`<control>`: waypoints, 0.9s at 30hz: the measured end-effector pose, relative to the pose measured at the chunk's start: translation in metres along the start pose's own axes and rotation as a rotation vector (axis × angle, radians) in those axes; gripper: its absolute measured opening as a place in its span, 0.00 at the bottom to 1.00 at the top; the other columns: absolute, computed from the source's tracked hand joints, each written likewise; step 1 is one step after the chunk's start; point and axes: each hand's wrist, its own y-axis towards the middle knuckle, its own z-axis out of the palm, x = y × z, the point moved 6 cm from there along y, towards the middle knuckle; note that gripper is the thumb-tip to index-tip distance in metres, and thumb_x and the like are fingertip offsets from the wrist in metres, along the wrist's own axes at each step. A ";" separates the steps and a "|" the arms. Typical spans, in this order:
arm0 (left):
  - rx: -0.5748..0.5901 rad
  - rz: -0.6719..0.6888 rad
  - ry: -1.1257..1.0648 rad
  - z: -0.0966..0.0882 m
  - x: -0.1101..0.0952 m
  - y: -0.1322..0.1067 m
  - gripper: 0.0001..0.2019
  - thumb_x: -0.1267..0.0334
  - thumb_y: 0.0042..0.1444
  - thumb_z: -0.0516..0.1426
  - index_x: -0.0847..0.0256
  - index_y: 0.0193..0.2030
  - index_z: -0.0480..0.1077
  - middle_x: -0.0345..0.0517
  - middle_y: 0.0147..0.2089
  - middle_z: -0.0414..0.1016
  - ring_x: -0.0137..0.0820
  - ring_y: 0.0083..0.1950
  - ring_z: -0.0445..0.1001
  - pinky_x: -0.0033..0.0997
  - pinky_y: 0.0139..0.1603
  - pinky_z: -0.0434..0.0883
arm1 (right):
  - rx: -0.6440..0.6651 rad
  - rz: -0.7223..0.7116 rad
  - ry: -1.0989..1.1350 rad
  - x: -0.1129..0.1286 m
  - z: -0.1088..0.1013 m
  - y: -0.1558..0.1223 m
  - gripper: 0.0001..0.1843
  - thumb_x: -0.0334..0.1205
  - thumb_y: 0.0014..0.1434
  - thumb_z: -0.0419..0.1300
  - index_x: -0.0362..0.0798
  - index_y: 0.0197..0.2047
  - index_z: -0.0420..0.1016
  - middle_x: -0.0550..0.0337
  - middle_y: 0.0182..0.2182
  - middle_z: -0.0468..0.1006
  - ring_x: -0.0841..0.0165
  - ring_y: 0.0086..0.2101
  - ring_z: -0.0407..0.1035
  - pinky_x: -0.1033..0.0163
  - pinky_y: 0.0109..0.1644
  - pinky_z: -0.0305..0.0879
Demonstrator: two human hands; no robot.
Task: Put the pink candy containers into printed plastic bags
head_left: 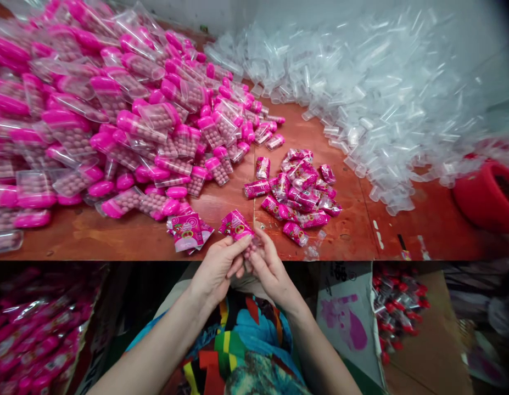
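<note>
At the table's front edge my two hands meet. My left hand point(226, 259) pinches a pink printed wrapper point(233, 222) between thumb and fingers. My right hand point(271, 266) is closed on a small clear candy container point(250, 250) with pink balls showing; the fingers hide much of it. The wrapper and the container touch or overlap between the hands. Left of them lies a short stack of flat pink wrappers point(187, 231). Beyond my right hand is a small pile of wrapped pink candy packs point(301, 186).
Pink-capped clear containers of balls point(147, 120) are heaped at left. Clear empty containers point(361, 93) pile up at back right. A red bucket point(480, 195) stands at the right edge. Below the table are pink packs point(35, 329) at left and red-capped containers point(400, 307) at right.
</note>
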 end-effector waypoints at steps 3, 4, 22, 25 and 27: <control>-0.048 0.001 0.061 0.000 0.002 -0.001 0.15 0.53 0.52 0.63 0.65 0.28 0.70 0.31 0.12 0.59 0.16 0.12 0.48 0.18 0.14 0.54 | -0.032 0.087 0.176 -0.009 0.002 -0.001 0.29 0.48 0.66 0.53 0.56 0.68 0.51 0.62 0.33 0.71 0.74 0.24 0.63 0.68 0.28 0.63; -0.057 -0.005 0.096 -0.001 0.002 -0.002 0.16 0.53 0.52 0.63 0.65 0.28 0.69 0.33 0.13 0.62 0.16 0.12 0.49 0.18 0.13 0.54 | -0.019 0.118 0.250 -0.010 0.003 -0.001 0.30 0.48 0.66 0.53 0.57 0.68 0.50 0.65 0.28 0.68 0.76 0.20 0.57 0.70 0.22 0.56; 0.043 0.034 0.151 0.005 -0.003 -0.005 0.14 0.54 0.55 0.60 0.64 0.33 0.67 0.40 0.20 0.70 0.18 0.14 0.56 0.18 0.15 0.57 | 0.003 0.111 0.302 -0.007 0.007 0.010 0.30 0.48 0.62 0.59 0.54 0.64 0.55 0.71 0.23 0.63 0.79 0.17 0.53 0.72 0.18 0.47; 0.148 -0.017 0.099 0.011 0.003 -0.010 0.15 0.51 0.56 0.59 0.63 0.35 0.70 0.40 0.25 0.73 0.16 0.13 0.52 0.21 0.18 0.64 | 0.008 0.096 0.257 0.008 -0.003 0.017 0.26 0.48 0.63 0.57 0.55 0.63 0.57 0.71 0.21 0.64 0.79 0.16 0.51 0.73 0.18 0.47; 0.174 -0.044 0.100 0.013 0.007 -0.014 0.16 0.50 0.57 0.58 0.62 0.42 0.72 0.40 0.27 0.75 0.16 0.13 0.52 0.24 0.21 0.67 | -0.079 0.034 0.220 0.026 -0.024 0.026 0.28 0.48 0.64 0.55 0.58 0.65 0.54 0.70 0.22 0.67 0.79 0.15 0.51 0.73 0.17 0.47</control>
